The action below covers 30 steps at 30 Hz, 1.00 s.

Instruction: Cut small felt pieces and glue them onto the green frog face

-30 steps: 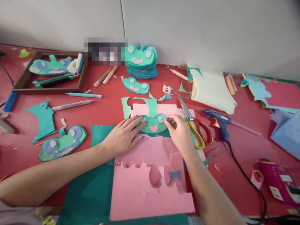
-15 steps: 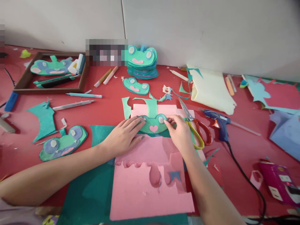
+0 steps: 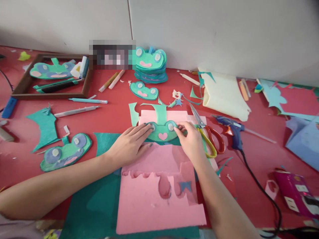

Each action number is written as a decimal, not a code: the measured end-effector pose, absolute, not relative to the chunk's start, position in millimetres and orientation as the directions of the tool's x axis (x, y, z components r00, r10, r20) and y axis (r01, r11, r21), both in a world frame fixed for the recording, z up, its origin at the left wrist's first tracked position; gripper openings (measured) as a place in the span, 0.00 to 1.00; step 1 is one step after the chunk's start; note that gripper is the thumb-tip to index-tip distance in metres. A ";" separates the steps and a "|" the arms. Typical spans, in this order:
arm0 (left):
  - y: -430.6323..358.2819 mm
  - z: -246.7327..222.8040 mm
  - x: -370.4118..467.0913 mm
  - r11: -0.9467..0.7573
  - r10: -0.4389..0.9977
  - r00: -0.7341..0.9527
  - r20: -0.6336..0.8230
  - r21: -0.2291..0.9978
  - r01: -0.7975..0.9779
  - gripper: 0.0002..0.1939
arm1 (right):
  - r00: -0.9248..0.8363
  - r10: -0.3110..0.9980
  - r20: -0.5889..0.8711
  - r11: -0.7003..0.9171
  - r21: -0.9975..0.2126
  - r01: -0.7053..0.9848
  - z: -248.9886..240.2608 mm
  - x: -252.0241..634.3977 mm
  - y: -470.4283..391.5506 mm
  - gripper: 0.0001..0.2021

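A green felt frog face (image 3: 160,129) with white eyes and a pink heart mouth (image 3: 162,136) lies in front of me, near the top of the pink felt sheet (image 3: 147,212). My left hand (image 3: 131,142) rests flat, its fingers stretched out and their tips on the frog's left eye. At the other eye, my right hand (image 3: 190,137) has thumb and fingertips pinched together on the frog's edge. Scissors (image 3: 210,136) with yellow and red handles lie right beside my right hand. Dark green felt (image 3: 92,202) is spread beneath the pink sheet.
A stack of frog faces (image 3: 151,68) stands by the wall, with another frog face (image 3: 66,152) at left. A blue glue gun (image 3: 231,129) lies at right, its cord running to a purple power strip (image 3: 295,192). A wooden frame (image 3: 50,97) holds markers.
The view has shifted very slightly. Both hands stay in place on the frog face, and nothing has been picked up or let go.
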<state>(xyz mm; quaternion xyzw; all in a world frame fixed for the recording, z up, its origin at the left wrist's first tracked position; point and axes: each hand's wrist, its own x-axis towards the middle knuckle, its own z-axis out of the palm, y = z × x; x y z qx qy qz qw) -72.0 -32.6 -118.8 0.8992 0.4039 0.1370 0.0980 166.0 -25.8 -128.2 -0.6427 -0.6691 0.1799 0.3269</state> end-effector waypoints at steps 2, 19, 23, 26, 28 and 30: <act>-32.0 -120.1 -72.4 -0.659 0.749 0.642 0.162 0.281 0.698 0.26 | 0.041 0.977 0.209 0.110 -0.661 0.742 -127.7 165.6 -26.0 0.03; -26.7 -113.7 -74.7 -0.692 0.710 0.696 0.105 0.289 0.662 0.26 | 0.048 0.977 0.206 0.104 -0.663 0.742 -127.9 165.7 -26.1 0.03; -27.2 -113.4 -75.2 -0.676 0.733 0.663 0.154 0.285 0.680 0.24 | 0.040 0.977 0.210 0.111 -0.659 0.744 -128.7 165.7 -26.2 0.03; -27.4 -112.0 -75.6 -0.603 0.798 0.552 0.243 0.298 0.740 0.21 | 0.041 0.976 0.213 0.112 -0.658 0.745 -129.7 166.0 -26.1 0.04; -27.4 -110.5 -75.6 -0.558 0.829 0.494 0.263 0.312 0.769 0.19 | 0.046 0.975 0.216 0.111 -0.661 0.742 -129.9 166.1 -25.8 0.04; -27.5 -109.3 -75.5 -0.538 0.841 0.474 0.260 0.311 0.783 0.18 | 0.055 0.976 0.213 0.107 -0.680 0.726 -129.8 166.3 -25.3 0.05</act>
